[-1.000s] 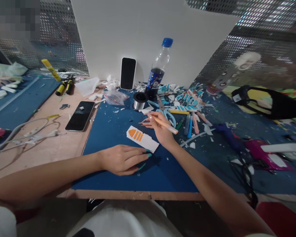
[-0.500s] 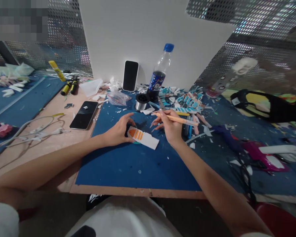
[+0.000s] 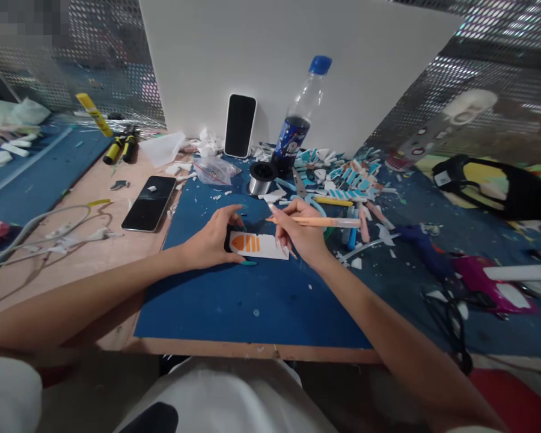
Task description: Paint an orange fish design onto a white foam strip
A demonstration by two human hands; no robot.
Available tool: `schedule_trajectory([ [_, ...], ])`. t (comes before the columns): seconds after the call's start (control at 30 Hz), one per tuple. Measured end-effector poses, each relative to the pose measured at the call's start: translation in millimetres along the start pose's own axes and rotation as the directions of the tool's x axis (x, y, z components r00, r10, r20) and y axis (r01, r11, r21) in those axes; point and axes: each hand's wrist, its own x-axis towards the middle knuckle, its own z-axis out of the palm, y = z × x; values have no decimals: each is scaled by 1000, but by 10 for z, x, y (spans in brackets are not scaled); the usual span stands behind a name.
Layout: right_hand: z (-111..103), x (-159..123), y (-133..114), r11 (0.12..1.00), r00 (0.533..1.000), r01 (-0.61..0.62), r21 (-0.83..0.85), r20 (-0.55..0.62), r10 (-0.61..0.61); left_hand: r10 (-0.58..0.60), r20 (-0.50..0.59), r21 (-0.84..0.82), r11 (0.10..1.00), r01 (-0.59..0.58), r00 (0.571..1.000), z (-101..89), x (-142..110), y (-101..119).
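On the table (image 3: 252,307) lies the card (image 3: 264,246), its orange end framed by the spread fingers of the left hand (image 3: 213,240), apparently for steadiness, while the fingers of the right hand (image 3: 305,236) pinch a marker (image 3: 320,222).

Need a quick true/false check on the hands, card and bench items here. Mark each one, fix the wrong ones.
1. The right hand holds an orange pen. True.
2. The left hand is holding scissors. False: the left hand is curved around the left end of the white card.
3. The card's orange marks are near its left end. True.
4. The spool stands right of the bottle. False: the spool is left of the bottle.
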Motion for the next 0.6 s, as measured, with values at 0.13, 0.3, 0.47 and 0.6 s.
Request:
schedule_trajectory([
  [0.13, 43, 16, 125, 1000, 996, -15, -15, 83, 16, -4, -8, -24, 1000, 4, 1000, 2, -10, -10],
  [0.3, 30, 24, 244, 991, 994, 36, -128, 106, -22, -35, 6, -35, 999, 35, 999, 7, -11, -3],
  [0.47, 41, 28, 235, 974, 990, 108, -197, 111, -87, -65, 10, -57, 996, 66, 998, 2, -4, -14],
  [0.6, 51, 36, 242, 968, 984, 149, -203, 132, -124, -65, 6, -59, 996, 65, 998, 3, 0, -15],
])
